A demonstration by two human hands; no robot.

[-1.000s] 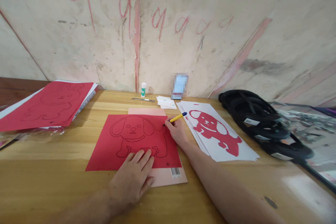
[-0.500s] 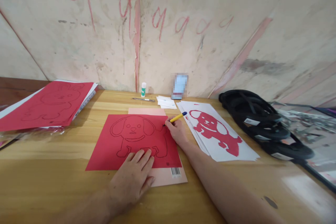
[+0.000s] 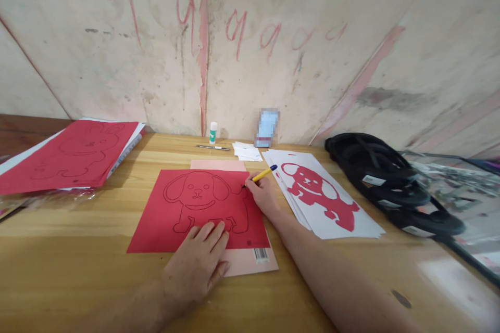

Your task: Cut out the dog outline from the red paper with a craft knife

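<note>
— Tracing the dog, how do I keep it clean?

— Your right hand (image 3: 264, 195) has its grip closed on the yellow pen (image 3: 262, 175), tip at the red sheet's (image 3: 156, 229) right edge mid-surface. Press your flat left hand (image 3: 199, 263) firmly (open grip, holding nothing) and move slowly.

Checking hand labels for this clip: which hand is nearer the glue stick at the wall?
Right. The right hand holds the pen just below and right of the glue stick; the left hand lies flat lower on the red paper.

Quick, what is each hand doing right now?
Left hand: open, flat on the red paper.
Right hand: closed on the yellow pen, tip on the paper.
</note>
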